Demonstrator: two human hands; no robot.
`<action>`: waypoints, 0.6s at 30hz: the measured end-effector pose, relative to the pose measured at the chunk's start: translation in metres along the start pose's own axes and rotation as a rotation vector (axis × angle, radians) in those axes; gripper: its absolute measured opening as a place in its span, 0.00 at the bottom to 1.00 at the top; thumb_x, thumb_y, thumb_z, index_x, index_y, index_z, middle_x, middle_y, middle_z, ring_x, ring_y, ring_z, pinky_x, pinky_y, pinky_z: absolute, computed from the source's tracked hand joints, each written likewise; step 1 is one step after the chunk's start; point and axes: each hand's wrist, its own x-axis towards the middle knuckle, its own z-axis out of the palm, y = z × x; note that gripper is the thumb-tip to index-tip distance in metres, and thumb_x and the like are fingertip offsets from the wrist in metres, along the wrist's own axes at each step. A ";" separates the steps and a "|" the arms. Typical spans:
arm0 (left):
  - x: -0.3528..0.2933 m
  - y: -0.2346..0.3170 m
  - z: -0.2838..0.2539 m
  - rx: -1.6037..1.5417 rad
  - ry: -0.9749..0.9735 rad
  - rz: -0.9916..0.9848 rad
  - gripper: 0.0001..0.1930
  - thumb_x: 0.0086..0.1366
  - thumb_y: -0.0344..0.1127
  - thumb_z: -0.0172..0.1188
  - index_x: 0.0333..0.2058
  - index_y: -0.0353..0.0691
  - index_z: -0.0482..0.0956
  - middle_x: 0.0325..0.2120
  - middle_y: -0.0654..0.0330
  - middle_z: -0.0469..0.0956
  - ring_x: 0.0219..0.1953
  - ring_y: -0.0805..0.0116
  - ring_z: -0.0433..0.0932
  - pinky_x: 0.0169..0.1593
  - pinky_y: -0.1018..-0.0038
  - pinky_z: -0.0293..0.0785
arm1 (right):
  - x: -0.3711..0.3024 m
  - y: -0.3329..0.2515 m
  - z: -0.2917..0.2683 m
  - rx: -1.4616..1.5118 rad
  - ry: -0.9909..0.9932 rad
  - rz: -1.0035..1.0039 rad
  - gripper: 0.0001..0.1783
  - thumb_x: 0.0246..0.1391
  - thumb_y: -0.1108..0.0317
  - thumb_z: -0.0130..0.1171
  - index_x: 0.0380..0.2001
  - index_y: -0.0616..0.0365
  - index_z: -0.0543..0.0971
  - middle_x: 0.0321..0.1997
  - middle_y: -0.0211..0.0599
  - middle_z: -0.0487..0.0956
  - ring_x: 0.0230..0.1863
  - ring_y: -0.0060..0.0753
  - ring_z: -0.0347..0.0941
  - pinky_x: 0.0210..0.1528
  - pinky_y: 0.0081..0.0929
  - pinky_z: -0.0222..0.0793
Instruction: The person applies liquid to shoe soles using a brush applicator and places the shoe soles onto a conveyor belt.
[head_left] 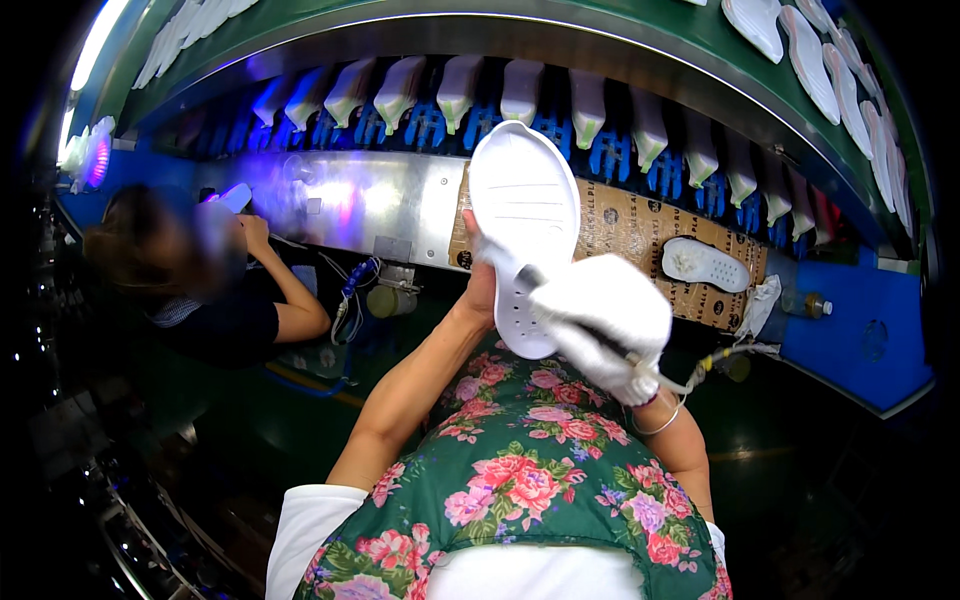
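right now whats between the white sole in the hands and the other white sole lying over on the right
In the head view, only a bare stretch of the brown printed cardboard sheet lies between the held white sole and the lying sole; nothing else sits there.

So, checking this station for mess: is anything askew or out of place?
One thing: a single white shoe sole lies loose and tilted on the brown cardboard sheet, apart from the racked rows. The white oval sole in the left hand looks undamaged.
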 end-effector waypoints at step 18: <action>0.019 0.036 0.007 -0.154 -0.042 -0.112 0.61 0.46 0.92 0.33 0.49 0.31 0.69 0.36 0.47 0.75 0.34 0.52 0.78 0.37 0.55 0.78 | -0.006 0.001 0.020 0.002 0.023 -0.053 0.20 0.41 0.76 0.70 0.42 0.51 0.85 0.38 0.37 0.84 0.37 0.40 0.82 0.39 0.33 0.76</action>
